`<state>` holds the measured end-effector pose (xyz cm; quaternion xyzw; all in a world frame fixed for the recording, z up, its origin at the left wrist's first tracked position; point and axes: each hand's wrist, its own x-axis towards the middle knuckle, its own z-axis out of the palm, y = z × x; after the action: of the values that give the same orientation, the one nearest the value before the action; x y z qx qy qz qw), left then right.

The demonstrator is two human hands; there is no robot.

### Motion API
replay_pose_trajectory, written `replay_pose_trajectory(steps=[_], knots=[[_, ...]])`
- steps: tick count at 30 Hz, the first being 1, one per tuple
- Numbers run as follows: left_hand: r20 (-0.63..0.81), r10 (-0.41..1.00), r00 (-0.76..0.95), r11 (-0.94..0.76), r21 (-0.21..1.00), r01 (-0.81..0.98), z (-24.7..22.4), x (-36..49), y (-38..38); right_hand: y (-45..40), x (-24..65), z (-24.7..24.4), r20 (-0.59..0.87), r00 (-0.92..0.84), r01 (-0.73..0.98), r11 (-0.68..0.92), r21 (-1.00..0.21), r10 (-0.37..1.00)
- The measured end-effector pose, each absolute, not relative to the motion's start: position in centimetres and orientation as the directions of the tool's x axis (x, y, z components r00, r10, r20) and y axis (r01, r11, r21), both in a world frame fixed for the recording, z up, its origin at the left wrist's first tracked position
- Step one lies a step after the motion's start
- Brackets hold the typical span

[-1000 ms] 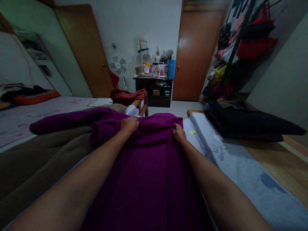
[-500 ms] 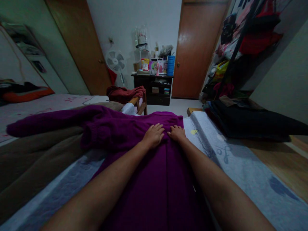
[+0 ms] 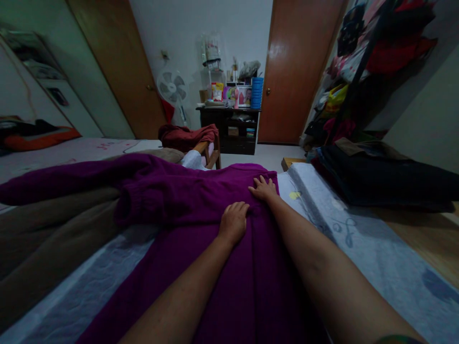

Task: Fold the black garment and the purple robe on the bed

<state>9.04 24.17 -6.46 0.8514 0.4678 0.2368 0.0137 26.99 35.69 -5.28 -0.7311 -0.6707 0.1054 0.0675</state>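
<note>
From six o'clock towards twelve, a purple long-sleeved garment (image 3: 233, 296) is lying along the bed (image 3: 376, 267). The half-open left hand (image 3: 234, 222) is resting on it; just beyond, the splayed right hand (image 3: 264, 188) is pressing, apparently to flatten folds, neither visibly pinching cloth.

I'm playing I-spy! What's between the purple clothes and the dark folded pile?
Pale patterned bedding lies between the purple clothes and the dark folded pile; the head view shows it.
</note>
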Motion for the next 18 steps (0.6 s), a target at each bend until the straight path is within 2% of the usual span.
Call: replay_pose_trajectory(steps=[8,15,18], knots=[[0.487,0.840,0.239,-0.382,0.220,0.897,-5.1,8.4,23.5,33.9,26.7,-3.0,-0.022,0.051,0.955,-0.055,-0.291,0.998],[0.557,0.823,0.107,-0.302,0.270,0.914,-4.7,7.4,23.9,27.5,25.2,-1.2,-0.020,-0.006,0.950,0.000,-0.312,1.000],[0.556,0.826,0.094,-0.265,0.236,0.935,-4.3,7.2,23.9,25.2,24.0,-1.6,0.006,0.004,0.959,-0.003,-0.283,1.000]])
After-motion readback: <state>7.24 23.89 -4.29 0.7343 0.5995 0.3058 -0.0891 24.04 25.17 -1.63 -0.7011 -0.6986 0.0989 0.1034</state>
